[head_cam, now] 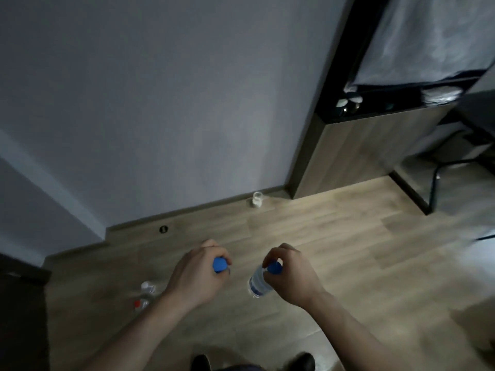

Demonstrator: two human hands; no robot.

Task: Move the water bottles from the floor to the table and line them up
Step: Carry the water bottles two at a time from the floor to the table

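Note:
I look down at a wooden floor. My left hand [198, 271] grips the neck of a water bottle whose blue cap [219, 265] shows between the fingers; its body is hidden under the hand. My right hand [289, 274] pinches the blue cap [275, 268] of a second clear water bottle [258, 282], which hangs below it above the floor. Two more clear bottles stand on the floor to the left: one with a white cap [147, 286] and one with a red cap [139, 304]. No table top shows plainly.
A small white jar [257, 200] stands by the skirting board at the wall. A wooden cabinet [361, 151] with a dark shelf rises at the right, and black metal legs [439, 167] stand beyond it. My shoes [201, 364] show at the bottom edge.

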